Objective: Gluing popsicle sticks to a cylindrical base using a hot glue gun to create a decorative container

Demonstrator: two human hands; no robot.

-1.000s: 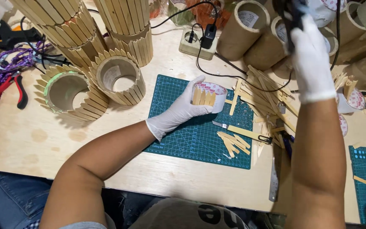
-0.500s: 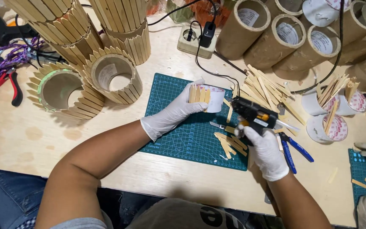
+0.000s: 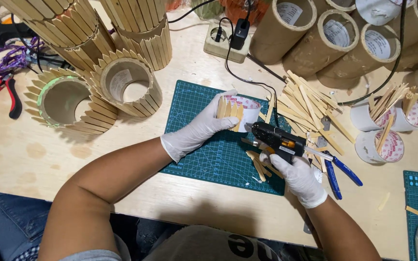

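While a pale worktable (image 3: 35, 159) crowded with stick-clad cardboard tubes (image 3: 126, 82) spreads around a dark green cutting mat (image 3: 204, 159), a person in white gloves works at its centre. Bare cardboard tubes (image 3: 325, 36) lie at two o'clock of the mat, a loose heap of flat wooden sticks (image 3: 310, 106) at three o'clock. The left hand (image 3: 199, 130) wraps a small tape roll (image 3: 245, 108) partly faced with upright sticks, its open end tilted toward one o'clock. The right hand (image 3: 298, 176) is closed around a black glue gun (image 3: 276, 139), nozzle aimed at ten o'clock, just short of the roll. Blue-handled pliers (image 3: 339, 169) lie beside that hand; bare mat remains toward seven o'clock.
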